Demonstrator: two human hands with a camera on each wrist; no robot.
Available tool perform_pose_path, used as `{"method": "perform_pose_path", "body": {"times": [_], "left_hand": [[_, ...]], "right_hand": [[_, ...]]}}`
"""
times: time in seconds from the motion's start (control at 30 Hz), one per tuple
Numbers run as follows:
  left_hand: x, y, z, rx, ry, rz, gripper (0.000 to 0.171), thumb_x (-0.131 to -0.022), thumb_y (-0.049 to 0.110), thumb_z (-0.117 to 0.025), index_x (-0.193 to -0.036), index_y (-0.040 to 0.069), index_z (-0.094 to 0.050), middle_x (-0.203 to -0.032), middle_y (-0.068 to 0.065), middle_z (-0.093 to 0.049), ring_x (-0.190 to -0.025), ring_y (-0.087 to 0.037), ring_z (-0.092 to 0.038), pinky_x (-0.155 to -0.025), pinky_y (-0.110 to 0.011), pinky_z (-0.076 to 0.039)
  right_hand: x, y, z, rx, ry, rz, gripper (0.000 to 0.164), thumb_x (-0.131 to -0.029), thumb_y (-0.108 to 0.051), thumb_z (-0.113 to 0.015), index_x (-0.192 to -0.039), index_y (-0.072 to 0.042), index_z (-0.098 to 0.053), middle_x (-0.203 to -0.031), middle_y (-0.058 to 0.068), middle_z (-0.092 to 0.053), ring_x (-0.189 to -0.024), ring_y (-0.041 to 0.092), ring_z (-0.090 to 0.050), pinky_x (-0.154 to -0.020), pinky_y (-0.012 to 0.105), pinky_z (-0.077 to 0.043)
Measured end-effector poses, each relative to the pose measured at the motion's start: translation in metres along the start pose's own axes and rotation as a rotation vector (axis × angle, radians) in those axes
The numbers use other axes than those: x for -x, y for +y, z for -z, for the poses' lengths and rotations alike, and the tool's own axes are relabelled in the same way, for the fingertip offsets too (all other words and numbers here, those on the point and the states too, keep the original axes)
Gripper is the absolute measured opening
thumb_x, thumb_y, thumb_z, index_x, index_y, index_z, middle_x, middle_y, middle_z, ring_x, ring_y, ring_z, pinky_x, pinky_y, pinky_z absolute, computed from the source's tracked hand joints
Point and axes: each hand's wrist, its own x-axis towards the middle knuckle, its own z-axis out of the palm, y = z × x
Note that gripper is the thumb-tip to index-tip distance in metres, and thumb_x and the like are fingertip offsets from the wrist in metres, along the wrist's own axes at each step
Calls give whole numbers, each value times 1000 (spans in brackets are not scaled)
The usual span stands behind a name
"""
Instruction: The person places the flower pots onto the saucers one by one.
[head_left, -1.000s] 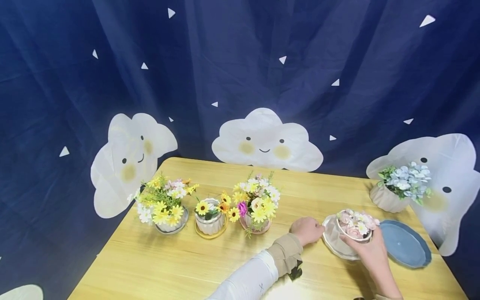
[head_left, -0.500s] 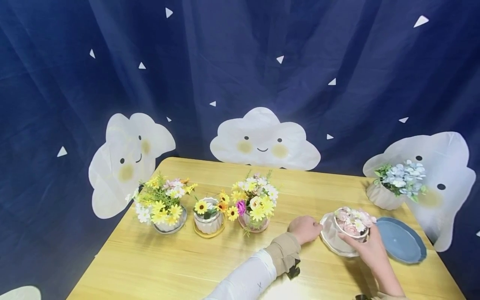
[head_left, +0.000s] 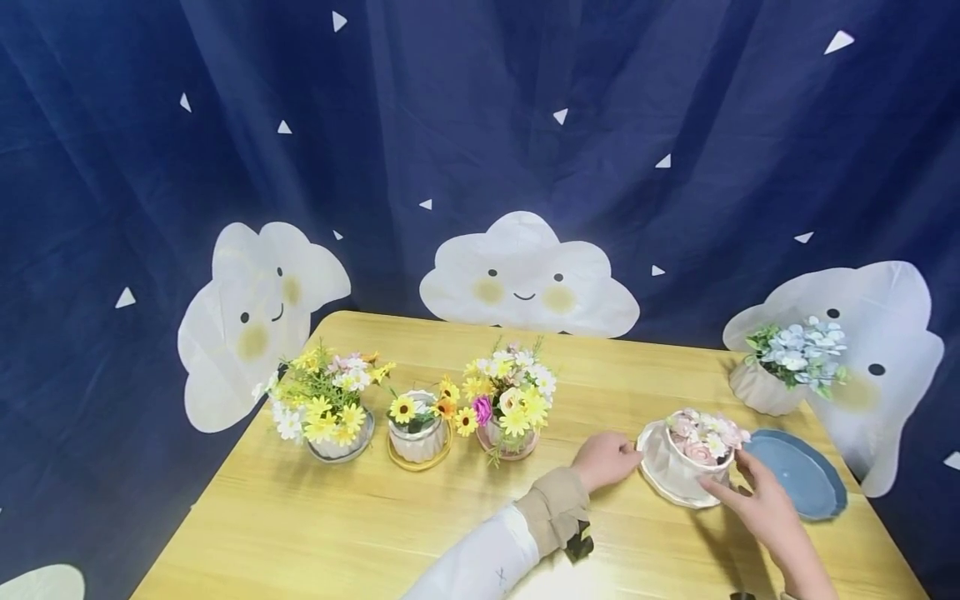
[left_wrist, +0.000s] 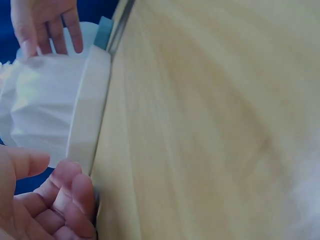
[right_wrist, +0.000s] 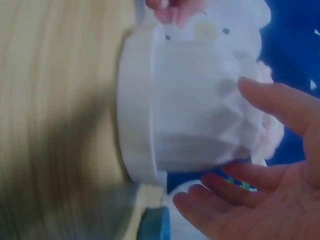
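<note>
A white faceted flower pot (head_left: 697, 472) with pink and white flowers (head_left: 705, 433) stands on a white scalloped saucer (head_left: 660, 483) at the right of the table. Right of the pot is my right hand (head_left: 765, 500), its fingers and thumb spread around the side. In the right wrist view that thumb (right_wrist: 270, 97) overlaps the pot near its rim, and the other fingers reach along its side. My left hand (head_left: 606, 460) is at the saucer's left edge, fingers curled, with thumb and fingertips (left_wrist: 75, 180) right at the rim.
A blue-grey plate (head_left: 806, 479) lies beside the saucer, with a pot of blue flowers (head_left: 768, 387) behind it. Further left stand pots with yellow and white flowers (head_left: 322, 417), sunflowers (head_left: 403, 408) and mixed flowers (head_left: 517, 408), each on a saucer. A dark blue curtain (head_left: 525, 100) hangs behind.
My right hand has loosened its grip on the pot and drawn back to the right. The pot, tilted before, now sits more upright on the saucer. My left hand stays at the saucer's edge.
</note>
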Motion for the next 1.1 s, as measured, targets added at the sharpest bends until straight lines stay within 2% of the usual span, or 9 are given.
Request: {"method": "perform_pose_path", "body": {"times": [0.1,0.27,0.33,0.43,0.53,0.6,0.7,0.93,1.1], "left_hand": [[5,-1,-1,45,22,-25,32,-84,32,-56,-55,20,-49,-54,12,-43,-49,-3,-39,-51,-14,-33],[11,-2,-4,130,46,-34,23,-84,31,-56,-64,18,-61,-57,14,-51,-50,-1,-43,-53,-13,-36],[14,-1,-4,182,43,-29,21,-84,30,-56,-68,17,-63,-54,13,-51,-47,-1,-43,-50,-14,-38],[18,2,-4,243,38,-33,17,-84,27,-56,-72,17,-64,-54,11,-52,-44,-1,-43,-46,-16,-39],[24,6,-3,286,22,-51,14,-84,26,-56,-76,18,-64,-55,10,-55,-42,-1,-44,-43,-18,-40],[29,10,-3,303,6,-64,14,-84,27,-55,-78,18,-64,-57,9,-57,-41,-1,-44,-41,-18,-41],[35,17,-3,311,-33,-93,16,-85,28,-53,-81,18,-64,-61,7,-60,-41,-1,-43,-37,-19,-41],[45,33,-9,262,-113,-140,20,-88,32,-50,-80,20,-63,-58,15,-55,-41,0,-41,-38,-19,-40],[50,43,-20,235,-182,-170,21,-89,34,-49,-79,21,-62,-57,19,-51,-42,2,-43,-38,-18,-41]], "right_hand": [[4,3,7,28,-16,-32,90,-83,-45,-57,-139,9,-12,-140,35,-16,-124,51,-24,-98,56,-32],[10,10,18,52,44,-87,82,-84,-48,-54,-139,4,-21,-138,33,-25,-120,47,-32,-92,54,-36],[12,14,21,56,90,-97,79,-84,-47,-55,-138,3,-25,-137,30,-31,-117,31,-43,-88,44,-43],[14,21,25,28,184,-68,72,-84,-43,-57,-134,3,-33,-125,2,-50,-95,-8,-46,-76,18,-44],[16,28,29,-39,256,-26,63,-84,-36,-59,-129,3,-39,-99,-30,-46,-80,-28,-31,-61,3,-37],[16,32,34,-84,274,-11,58,-85,-33,-58,-127,4,-41,-90,-41,-35,-79,-28,-34,-60,2,-37],[16,37,43,-71,295,-44,57,-85,-37,-57,-127,0,-43,-85,-44,-34,-75,-30,-35,-57,5,-38],[14,50,61,25,384,-162,64,-81,-48,-58,-126,-3,-47,-76,-48,-30,-67,-31,-30,-53,10,-33],[9,58,70,49,442,-211,65,-82,-47,-57,-125,1,-47,-71,-45,-29,-61,-27,-32,-51,11,-34]]}}
